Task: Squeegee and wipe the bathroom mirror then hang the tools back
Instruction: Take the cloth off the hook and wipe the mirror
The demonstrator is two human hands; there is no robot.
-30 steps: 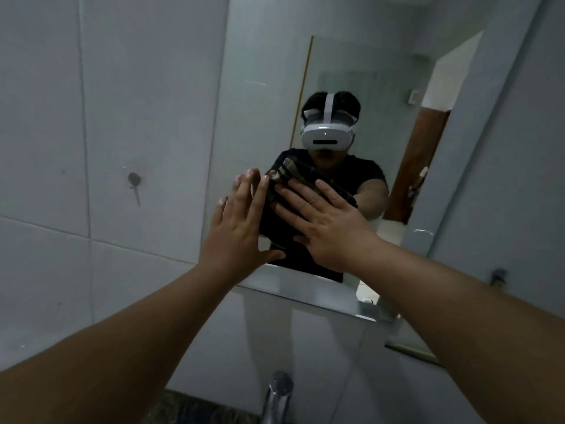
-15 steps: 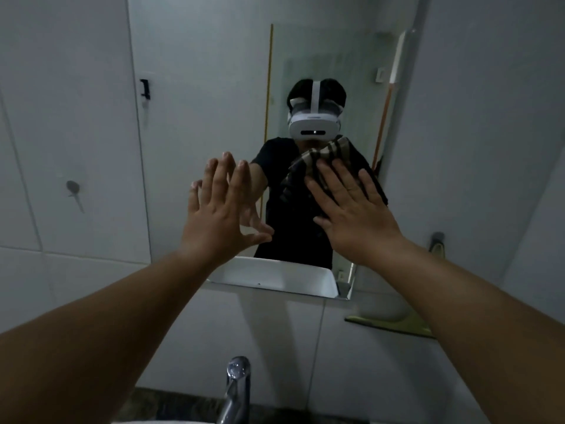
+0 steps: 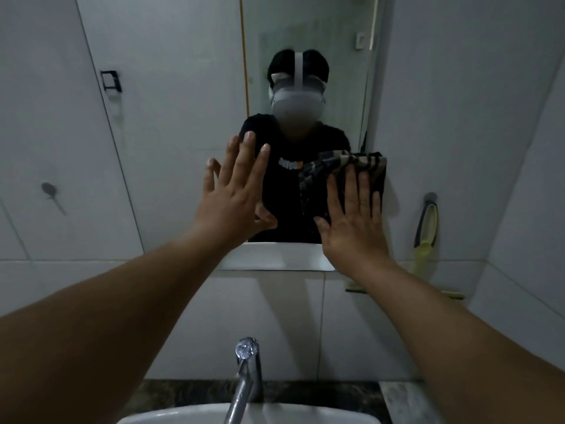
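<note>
The frameless mirror (image 3: 308,41) hangs on the tiled wall straight ahead. My right hand (image 3: 351,221) lies flat on a dark checked cloth (image 3: 345,162) and presses it against the glass at the mirror's lower right corner. My left hand (image 3: 235,200) is held flat at the lower left part of the glass, fingers spread and holding nothing. A yellow-green squeegee (image 3: 426,237) hangs by its handle from a wall hook (image 3: 430,196) to the right of the mirror, blade down.
A chrome tap (image 3: 246,371) stands over the white basin (image 3: 183,416) just below my arms. A small black bracket (image 3: 110,81) is fixed high on the left wall, and a grey stud (image 3: 49,189) lower down. A side wall closes in on the right.
My right hand has slid the cloth rightward and down to the mirror's lower right corner. My left hand has stayed flat on the glass. The view has swung to face the mirror squarely.
</note>
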